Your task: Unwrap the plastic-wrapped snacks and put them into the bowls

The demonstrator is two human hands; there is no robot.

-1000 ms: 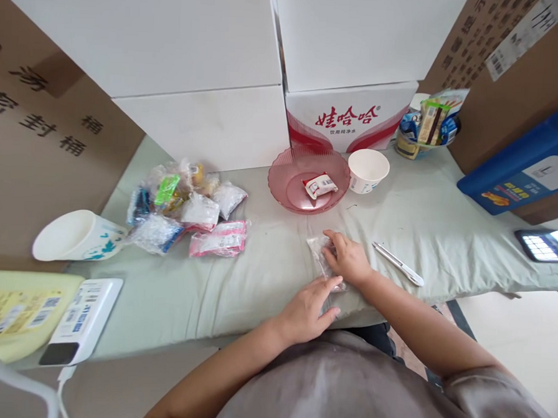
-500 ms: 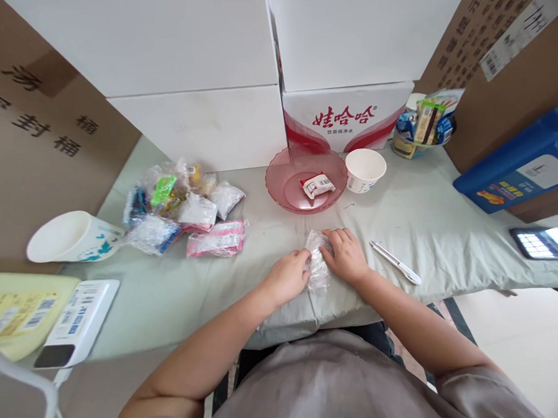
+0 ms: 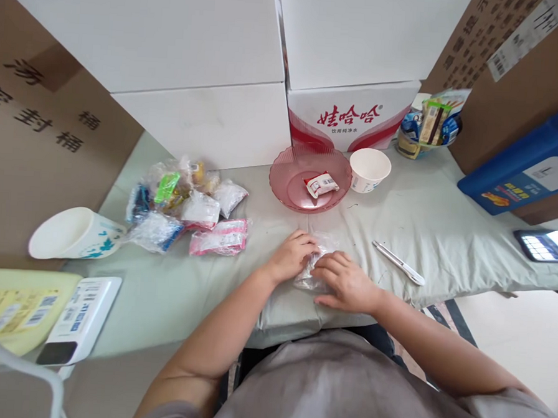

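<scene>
My left hand [image 3: 293, 256] and my right hand [image 3: 345, 282] both grip a small clear plastic packet [image 3: 314, 264] lying on the pale green cloth [image 3: 209, 292] near the table's front edge. The left fingers pinch its left side, the right fingers press its right side. Part of the packet is hidden under my fingers. Beyond it stands a pink glass plate [image 3: 289, 184] with one red-and-white wrapped snack [image 3: 321, 184] in it.
A pile of several wrapped snacks [image 3: 185, 207] lies at the left. A white paper bowl [image 3: 369, 170] sits by the plate, a white pen [image 3: 398, 263] to my right. White cup [image 3: 72, 234], phone [image 3: 548, 244], blue jug [image 3: 529, 163], and boxes ring the table.
My right hand has slid back toward me onto the packet's near right side. My left hand stayed on its left side. The packet has turned slightly and shifted nearer.
</scene>
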